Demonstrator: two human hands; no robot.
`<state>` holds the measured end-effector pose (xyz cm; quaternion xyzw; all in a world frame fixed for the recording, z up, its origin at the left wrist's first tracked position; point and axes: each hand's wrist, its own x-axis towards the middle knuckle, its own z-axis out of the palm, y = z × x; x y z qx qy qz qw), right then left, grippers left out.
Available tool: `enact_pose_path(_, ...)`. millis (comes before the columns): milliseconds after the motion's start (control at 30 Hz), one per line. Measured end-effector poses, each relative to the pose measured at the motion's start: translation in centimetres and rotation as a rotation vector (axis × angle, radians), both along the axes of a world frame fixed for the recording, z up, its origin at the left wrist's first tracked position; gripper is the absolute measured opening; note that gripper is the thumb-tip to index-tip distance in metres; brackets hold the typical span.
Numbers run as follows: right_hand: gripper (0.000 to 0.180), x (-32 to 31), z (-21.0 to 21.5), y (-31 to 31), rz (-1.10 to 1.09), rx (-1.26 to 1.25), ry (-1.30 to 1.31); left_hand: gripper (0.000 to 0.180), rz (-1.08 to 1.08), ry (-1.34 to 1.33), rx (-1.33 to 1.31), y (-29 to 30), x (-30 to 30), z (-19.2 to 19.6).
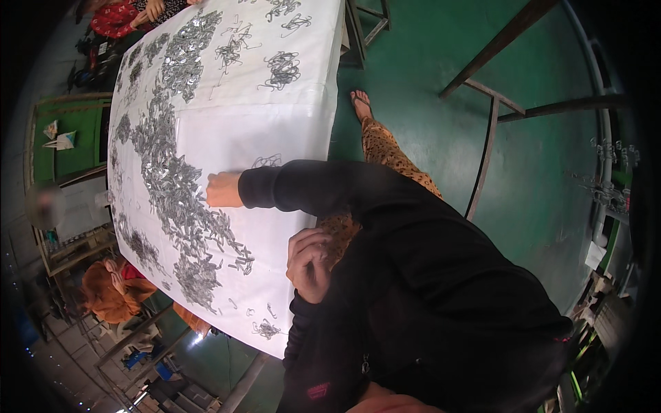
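My right hand point(224, 189) reaches over the white-covered table point(241, 131), at the edge of a long heap of small silvery metal pieces point(169, 172). Its fingers are curled together, and whatever they may hold is hidden. Lower down, past the table's edge and close to my body, my left hand point(308, 265) is closed with bent fingers. I cannot make out anything inside it. A small pile of bent wire hooks point(267, 162) lies partly behind my right sleeve. Another few hooks point(265, 329) lie near the table's lower corner.
More hook piles point(282, 69) lie toward the table's upper end. A person in red point(113, 20) is at the upper left; another in orange point(107, 292) is at the lower left. A dark metal frame point(492, 138) stands on the green floor point(406, 62) at right.
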<state>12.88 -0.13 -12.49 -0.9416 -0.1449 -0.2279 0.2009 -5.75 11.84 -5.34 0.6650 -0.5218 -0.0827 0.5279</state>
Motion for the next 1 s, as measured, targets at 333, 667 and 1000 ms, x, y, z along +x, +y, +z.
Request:
enact_pose_path(333, 0.024, -10.1, 6.9, -8.6, 0.213, 1.271, 0.275, 0.007, 0.035, 0.053, -0.100, -1.1, 0.7, 1.3)
enact_pose_path(667, 0.024, -23.5, 13.1, -9.6, -0.175, 1.327, 0.373, 0.011, 0.110, 0.374, -0.114, -4.9, 1.7, 1.4)
enact_pose_path(1000, 0.030, -24.9, 12.4, -8.3, -0.275, 1.248, 0.094, 0.012, 0.198, 0.229, -0.064, -5.7, 2.3, 1.7)
